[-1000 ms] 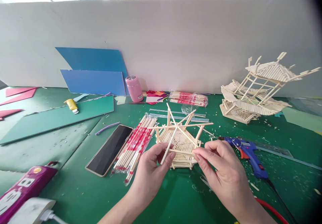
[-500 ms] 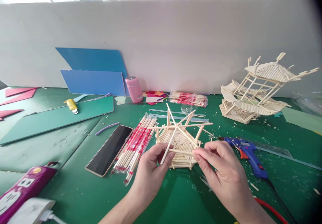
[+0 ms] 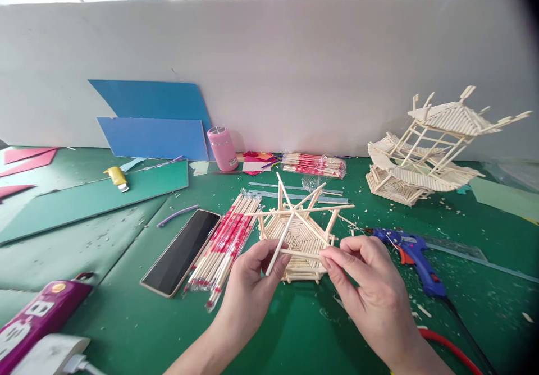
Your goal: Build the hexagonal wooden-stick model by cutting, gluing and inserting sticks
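Note:
A small six-sided wooden stick frame (image 3: 297, 234) stands on the green table before me, with slatted rings inside and long sticks crossing over its top. My left hand (image 3: 263, 265) pinches the near left corner, where a long crossing stick (image 3: 285, 232) meets a short stick (image 3: 301, 254). My right hand (image 3: 364, 277) pinches the other end of that short stick, at the near right corner. The short stick spans level between both hands along the frame's near side. The fingertips partly hide both corner joints.
A blue glue gun (image 3: 415, 251) lies right of the frame. Left are bagged wooden sticks (image 3: 223, 240), a phone (image 3: 181, 251) and a purple power strip (image 3: 42, 319). Behind stand a pink canister (image 3: 223, 149), blue boards (image 3: 154, 136) and a tilted stick pavilion (image 3: 429, 156).
Both hands keep the same pinch on the short stick and frame corners. The whole view has shifted very slightly; nothing else visibly moves.

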Motion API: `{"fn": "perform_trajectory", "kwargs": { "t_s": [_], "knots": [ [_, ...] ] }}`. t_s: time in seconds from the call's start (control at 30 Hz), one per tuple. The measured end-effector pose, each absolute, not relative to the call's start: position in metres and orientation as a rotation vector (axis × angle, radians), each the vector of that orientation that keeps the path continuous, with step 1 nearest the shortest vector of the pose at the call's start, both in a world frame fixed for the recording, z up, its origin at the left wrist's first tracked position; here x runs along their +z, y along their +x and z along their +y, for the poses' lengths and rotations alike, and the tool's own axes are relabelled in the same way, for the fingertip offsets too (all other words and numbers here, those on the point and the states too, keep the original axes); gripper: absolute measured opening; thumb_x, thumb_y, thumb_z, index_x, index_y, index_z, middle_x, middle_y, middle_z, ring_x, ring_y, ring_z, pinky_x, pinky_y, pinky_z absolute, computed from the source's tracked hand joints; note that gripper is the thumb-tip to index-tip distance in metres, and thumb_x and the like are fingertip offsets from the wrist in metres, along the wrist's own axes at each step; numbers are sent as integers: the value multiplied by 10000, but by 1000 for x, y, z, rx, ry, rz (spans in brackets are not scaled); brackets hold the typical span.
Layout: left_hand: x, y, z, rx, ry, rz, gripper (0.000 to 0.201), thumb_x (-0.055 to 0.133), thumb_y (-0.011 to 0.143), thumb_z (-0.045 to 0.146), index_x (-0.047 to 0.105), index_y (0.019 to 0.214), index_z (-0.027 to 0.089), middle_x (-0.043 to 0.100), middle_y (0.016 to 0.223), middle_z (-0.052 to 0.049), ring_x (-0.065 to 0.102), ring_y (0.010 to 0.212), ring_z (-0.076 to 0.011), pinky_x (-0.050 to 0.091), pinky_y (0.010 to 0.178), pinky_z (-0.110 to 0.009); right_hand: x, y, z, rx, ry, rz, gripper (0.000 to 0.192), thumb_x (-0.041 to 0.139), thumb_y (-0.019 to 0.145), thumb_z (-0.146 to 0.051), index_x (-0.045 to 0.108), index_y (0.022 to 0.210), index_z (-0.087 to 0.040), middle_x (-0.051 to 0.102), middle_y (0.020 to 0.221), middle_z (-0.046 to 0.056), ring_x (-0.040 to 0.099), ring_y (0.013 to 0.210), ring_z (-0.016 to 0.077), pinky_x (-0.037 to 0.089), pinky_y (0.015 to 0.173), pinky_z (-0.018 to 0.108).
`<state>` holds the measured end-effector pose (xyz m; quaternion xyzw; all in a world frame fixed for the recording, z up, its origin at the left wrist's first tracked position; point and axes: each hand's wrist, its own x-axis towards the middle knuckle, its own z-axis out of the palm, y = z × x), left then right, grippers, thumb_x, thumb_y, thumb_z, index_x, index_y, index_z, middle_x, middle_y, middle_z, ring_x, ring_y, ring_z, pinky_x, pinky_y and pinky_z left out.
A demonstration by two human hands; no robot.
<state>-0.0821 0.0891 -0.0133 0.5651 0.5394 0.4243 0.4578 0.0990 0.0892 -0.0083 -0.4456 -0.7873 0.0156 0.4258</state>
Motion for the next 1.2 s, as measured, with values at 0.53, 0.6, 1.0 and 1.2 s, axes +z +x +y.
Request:
{"fn": "perform_trajectory", "kwargs": {
  "t_s": [0.53,0.6,1.0,1.2],
  "knots": [
    [-14,-82,89,1045,1384,1324,221,555,799,330,609,936,165,630,795,-31,556,750,-167,445,667,-254,-14,100,89,27,-1081,-1929,191,591,763,-67,641,941,-115,489,776,59,441,730,151,421,582,286],
    [-15,-82,88,1051,1380,1326,209,558,797,328,613,925,172,635,799,-29,558,748,-165,444,664,-248,-14,100,89,31,-1080,-1934,196,591,764,-69,641,948,-114,488,774,60,439,730,152,421,577,284],
    [-14,-82,90,1053,1390,1330,194,554,794,324,611,894,168,601,736,-23,565,771,-188,460,677,-267,-14,100,89,30,-1068,-1923,208,599,760,-67,635,960,-110,490,780,59,441,730,149,425,573,286],
    [-12,-82,89,1050,1407,1346,190,550,796,319,613,879,161,607,737,-30,565,761,-190,465,672,-269,-12,98,88,17,-1106,-1916,204,590,765,-81,645,952,-139,495,782,54,458,727,156,433,576,296]
  ]
}}
